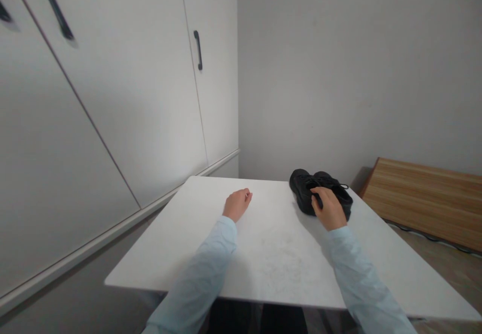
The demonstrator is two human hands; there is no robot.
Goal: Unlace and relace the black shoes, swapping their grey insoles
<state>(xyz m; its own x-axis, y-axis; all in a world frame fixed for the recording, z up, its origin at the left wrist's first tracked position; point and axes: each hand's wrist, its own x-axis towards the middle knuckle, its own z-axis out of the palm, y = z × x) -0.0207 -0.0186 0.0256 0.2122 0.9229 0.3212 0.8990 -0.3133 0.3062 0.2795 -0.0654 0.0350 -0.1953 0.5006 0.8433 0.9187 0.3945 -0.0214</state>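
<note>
A pair of black lace-up shoes (pixel 302 193) stands side by side at the back right of the white table (pixel 263 258). My right hand (pixel 328 207) is at the near end of the left shoe, its thumb and fingers curled round the edge of the shoe opening and hiding part of it. Over the middle of the table is my left hand (pixel 238 204), closed with its fingers curled in and nothing visible in it. Both arms wear light blue sleeves.
White cabinet doors (pixel 150 88) with dark handles run along the left side. A grey wall (pixel 339 73) rises behind the table. To the right, beyond the table edge, is a wood-grain board (pixel 425 203) with a cable below it.
</note>
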